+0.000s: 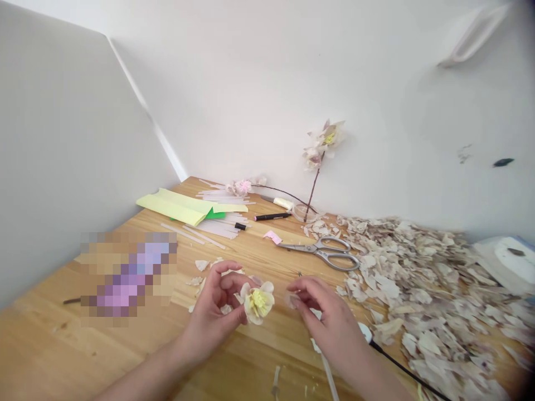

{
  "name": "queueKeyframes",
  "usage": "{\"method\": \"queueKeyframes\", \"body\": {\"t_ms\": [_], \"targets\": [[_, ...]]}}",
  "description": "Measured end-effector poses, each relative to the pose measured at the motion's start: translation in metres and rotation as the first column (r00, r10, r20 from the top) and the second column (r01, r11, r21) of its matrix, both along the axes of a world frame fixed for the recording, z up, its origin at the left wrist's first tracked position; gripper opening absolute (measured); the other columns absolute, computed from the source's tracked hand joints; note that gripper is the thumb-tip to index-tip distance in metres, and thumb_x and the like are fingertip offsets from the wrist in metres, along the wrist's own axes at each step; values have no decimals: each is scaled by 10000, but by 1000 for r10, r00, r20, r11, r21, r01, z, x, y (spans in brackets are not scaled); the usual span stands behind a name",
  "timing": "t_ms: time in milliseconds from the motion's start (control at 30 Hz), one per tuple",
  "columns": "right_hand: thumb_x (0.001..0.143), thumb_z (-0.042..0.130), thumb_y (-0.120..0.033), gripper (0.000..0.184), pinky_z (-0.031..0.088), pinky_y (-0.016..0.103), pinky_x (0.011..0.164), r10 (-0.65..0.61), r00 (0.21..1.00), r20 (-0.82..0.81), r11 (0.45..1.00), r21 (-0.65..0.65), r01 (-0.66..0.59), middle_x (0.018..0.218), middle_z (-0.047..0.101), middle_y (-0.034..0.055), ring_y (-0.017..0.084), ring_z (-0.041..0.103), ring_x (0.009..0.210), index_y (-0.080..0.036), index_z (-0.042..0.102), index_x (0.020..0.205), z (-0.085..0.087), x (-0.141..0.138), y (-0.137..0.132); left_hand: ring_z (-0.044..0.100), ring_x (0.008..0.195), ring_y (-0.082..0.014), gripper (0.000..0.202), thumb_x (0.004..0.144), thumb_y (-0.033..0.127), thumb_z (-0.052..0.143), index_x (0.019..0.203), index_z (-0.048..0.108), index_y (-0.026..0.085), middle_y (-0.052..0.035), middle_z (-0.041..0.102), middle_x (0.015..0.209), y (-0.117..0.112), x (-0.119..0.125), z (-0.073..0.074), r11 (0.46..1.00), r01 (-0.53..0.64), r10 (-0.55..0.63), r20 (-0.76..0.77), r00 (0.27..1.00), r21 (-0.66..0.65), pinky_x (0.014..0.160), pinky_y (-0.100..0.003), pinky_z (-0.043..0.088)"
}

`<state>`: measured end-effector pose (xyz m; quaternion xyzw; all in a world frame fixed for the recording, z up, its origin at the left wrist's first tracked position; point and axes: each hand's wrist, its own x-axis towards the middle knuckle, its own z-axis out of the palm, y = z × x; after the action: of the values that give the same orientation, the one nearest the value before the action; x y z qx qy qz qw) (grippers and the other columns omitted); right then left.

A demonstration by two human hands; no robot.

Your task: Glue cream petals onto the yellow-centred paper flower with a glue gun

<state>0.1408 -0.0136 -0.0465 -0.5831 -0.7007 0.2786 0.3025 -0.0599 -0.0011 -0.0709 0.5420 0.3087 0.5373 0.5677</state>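
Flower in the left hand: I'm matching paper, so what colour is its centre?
Yellow, at the middle of the flower; the head view shows it best.

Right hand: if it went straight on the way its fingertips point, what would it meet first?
Probably the paper flower in the left hand; the right hand points left at it, though depth is unclear.

Home craft corner, wooden table, scissors, petal scraps, paper sheets

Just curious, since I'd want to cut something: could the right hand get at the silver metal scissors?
Probably yes: the silver metal scissors lie uncovered on the wooden table just beyond the right hand, with nothing large between.
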Motion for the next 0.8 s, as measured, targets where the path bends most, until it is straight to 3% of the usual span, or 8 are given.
{"method": "queueKeyframes", "body": {"t_ms": [100,167,267,367,567,800], "targets": [[803,456,-177,171,475,308,744,-25,1000,-10,1000,4,25,928,646,38,179,610,816,-219,609,867,1,5,2,577,613,-91,442,720,113,641,1051,413,298,21,623,832,7,-6,5,999,-46,46,30,999,1,501,-183,481],[790,483,-184,156,472,286,722,-44,999,-14,999,11,44,878,665,18,176,614,807,-231,627,826,3,7,2,576,566,-90,459,682,108,666,1031,425,283,22,625,821,16,-14,11,988,-153,152,55,987,15,463,-188,496],[775,509,-193,122,470,268,668,-73,997,-21,997,7,73,770,659,-4,166,613,726,-232,622,753,4,9,3,581,549,-97,490,622,91,697,1007,441,254,32,617,761,32,-28,19,926,-376,375,77,924,9,417,-170,484],[757,528,-203,94,471,272,644,-104,993,-51,994,-22,103,722,652,-8,164,612,677,-229,608,717,2,7,4,593,550,-102,505,601,87,705,1008,449,238,47,604,693,42,-37,21,883,-470,470,64,880,-20,433,-169,491],[706,574,-240,157,499,309,654,-157,965,-209,981,-144,128,729,662,16,187,638,695,-229,602,860,-7,5,5,621,595,-114,511,606,89,707,1018,447,241,45,615,699,44,-39,18,886,-464,464,59,884,-11,431,-154,485],[698,585,-230,68,507,314,619,-178,967,-184,970,-200,140,685,679,-1,188,641,646,-243,550,755,-7,1,4,623,575,-105,519,597,91,705,1019,441,238,53,610,722,44,-36,18,897,-442,443,66,894,-27,465,-183,513]]}}
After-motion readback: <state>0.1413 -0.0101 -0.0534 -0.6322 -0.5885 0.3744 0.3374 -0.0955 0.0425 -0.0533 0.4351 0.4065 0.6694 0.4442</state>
